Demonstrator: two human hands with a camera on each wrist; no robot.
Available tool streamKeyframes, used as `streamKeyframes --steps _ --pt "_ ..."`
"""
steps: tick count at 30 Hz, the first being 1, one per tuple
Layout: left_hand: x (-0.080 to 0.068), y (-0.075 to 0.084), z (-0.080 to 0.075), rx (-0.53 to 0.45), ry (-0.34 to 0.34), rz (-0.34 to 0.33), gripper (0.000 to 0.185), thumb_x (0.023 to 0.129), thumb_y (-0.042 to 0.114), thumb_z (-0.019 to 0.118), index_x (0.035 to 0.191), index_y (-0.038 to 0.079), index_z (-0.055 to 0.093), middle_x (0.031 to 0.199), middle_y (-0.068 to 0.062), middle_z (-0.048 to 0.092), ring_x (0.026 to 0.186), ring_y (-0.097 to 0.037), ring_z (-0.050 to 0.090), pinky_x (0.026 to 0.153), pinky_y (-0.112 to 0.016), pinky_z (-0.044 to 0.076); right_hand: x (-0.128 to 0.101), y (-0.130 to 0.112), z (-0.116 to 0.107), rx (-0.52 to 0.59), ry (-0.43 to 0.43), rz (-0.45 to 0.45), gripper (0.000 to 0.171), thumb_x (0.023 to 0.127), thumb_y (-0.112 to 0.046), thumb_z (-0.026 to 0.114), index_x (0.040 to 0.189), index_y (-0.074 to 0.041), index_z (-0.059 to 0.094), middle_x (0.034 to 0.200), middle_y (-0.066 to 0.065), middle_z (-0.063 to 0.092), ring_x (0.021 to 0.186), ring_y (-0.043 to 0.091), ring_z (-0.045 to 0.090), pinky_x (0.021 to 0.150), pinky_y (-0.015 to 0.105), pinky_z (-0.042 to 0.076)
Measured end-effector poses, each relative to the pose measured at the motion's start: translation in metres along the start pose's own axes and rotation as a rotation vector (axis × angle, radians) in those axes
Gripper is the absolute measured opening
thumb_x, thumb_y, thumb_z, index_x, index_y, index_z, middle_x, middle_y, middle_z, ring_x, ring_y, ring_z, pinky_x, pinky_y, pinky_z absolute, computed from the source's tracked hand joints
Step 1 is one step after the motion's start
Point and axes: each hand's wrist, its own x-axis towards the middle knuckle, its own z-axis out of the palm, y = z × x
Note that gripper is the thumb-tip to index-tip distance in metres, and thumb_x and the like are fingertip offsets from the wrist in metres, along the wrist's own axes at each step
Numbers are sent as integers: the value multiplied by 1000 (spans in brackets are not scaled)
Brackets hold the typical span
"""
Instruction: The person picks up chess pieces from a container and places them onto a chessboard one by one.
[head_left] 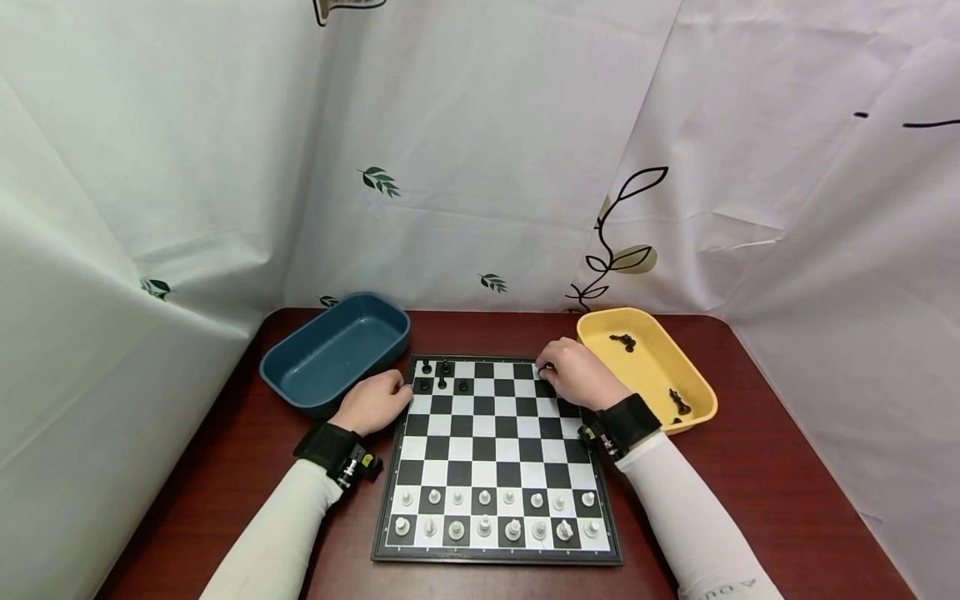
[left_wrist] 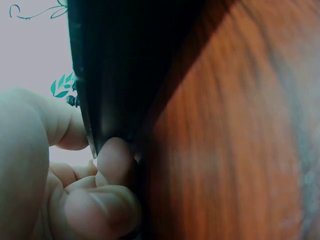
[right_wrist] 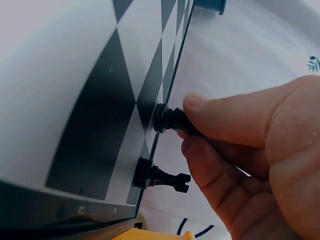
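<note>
**Black piece pinched at the board's far right corner**

While the left hand (head_left: 372, 402) rests with fingers curled against the left edge of the black-and-white chequered chessboard (head_left: 495, 462), holding nothing, the right hand (head_left: 576, 373) pinches a small black plastic chess piece (right_wrist: 170, 120) between thumb and fingers, its base on a far-row square. A second black piece (right_wrist: 159, 176) stands just beside it, nearer the corner. Beyond the right hand lies a yellow oblong plastic tray (head_left: 696, 385) with loose black pieces; a dark blue tray (head_left: 300, 392) sits near the left hand.
</note>
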Motion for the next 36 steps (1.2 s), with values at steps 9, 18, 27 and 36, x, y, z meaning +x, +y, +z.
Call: streamKeyframes --steps 9,18,27,36 --pt "0 -1 1 0 -3 3 28 107 32 55 84 15 58 74 -5 50 65 -23 50 68 -39 39 1 0 1 -1 23 -24 13 96 6 79 106 -2 82 102 9 78 101 28 70 93 46 58" --pt "0 2 1 -2 2 -18 29 106 30 57 81 15 57 73 -4 50 64 -23 50 65 -38 38 1 1 2 2 26 -23 16 97 6 78 111 0 82 108 11 79 105 30 72 96 47 58" --pt "-2 2 0 -5 5 -11 30 107 30 57 81 15 57 73 -4 50 64 -23 49 66 -38 38 1 1 1 9 34 -14 21 96 3 81 117 1 80 113 13 78 109 32 71 98 49 57" --pt "-2 3 -1 -9 2 -16 31 108 31 57 81 15 57 73 -4 50 64 -23 49 66 -38 38 -6 12 -26 3 88 52 26 100 -6 80 124 1 77 122 18 77 117 38 71 103 55 55"
